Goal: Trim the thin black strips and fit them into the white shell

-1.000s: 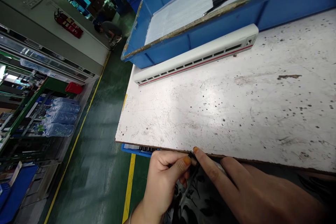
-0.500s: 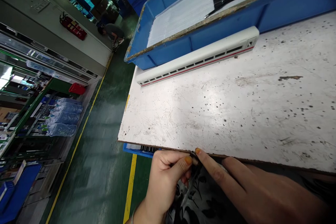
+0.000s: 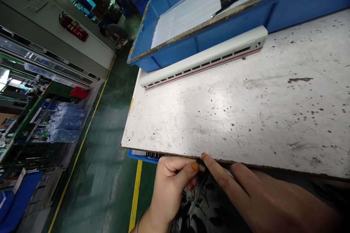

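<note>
Pinches a small dark piece (image 3: 200, 162) in left hand (image 3: 168, 189) near edge of scratched white counter (image 3: 240, 116), likely to steady it beside right hand (image 3: 262, 196), of unclear grip; has long white model carriage (image 3: 205, 58) beyond, perhaps for room.

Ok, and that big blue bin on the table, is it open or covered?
Open: no lid shows on the blue bin, and the white and black strips inside are visible.

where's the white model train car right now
The white train car lies across the far part of the white table in the head view, right along the near side of the big blue bin.
</note>
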Action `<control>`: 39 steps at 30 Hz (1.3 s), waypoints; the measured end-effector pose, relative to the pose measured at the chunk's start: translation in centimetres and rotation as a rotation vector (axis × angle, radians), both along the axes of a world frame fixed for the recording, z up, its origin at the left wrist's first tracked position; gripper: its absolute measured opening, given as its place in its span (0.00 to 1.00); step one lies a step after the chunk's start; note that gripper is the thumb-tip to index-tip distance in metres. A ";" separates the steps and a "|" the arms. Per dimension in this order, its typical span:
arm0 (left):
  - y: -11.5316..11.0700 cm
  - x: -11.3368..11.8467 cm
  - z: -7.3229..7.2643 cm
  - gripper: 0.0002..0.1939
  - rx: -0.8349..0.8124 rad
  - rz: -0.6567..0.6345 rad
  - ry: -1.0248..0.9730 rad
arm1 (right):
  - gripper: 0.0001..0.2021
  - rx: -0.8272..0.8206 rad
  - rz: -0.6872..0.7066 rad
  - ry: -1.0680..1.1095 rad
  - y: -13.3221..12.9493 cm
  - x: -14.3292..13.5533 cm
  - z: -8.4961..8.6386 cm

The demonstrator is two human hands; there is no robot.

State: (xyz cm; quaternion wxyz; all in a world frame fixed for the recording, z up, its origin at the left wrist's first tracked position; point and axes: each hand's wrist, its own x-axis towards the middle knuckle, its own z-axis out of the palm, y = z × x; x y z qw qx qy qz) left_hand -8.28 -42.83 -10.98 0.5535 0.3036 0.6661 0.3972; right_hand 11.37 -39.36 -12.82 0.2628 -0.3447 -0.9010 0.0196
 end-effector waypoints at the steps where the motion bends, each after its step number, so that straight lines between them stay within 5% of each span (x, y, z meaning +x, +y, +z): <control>1: 0.0 0.0 0.0 0.24 -0.004 0.001 0.004 | 0.24 -0.001 0.006 0.018 0.1 0.0 0.0; 24: 0.0 -0.2 -0.2 0.23 -0.003 -0.037 -0.036 | 0.24 -0.056 0.094 -0.009 0.4 0.7 -0.2; 39: 0.0 0.0 0.1 0.23 0.021 -0.034 -0.004 | 0.28 -0.044 0.021 -0.057 0.0 0.1 0.1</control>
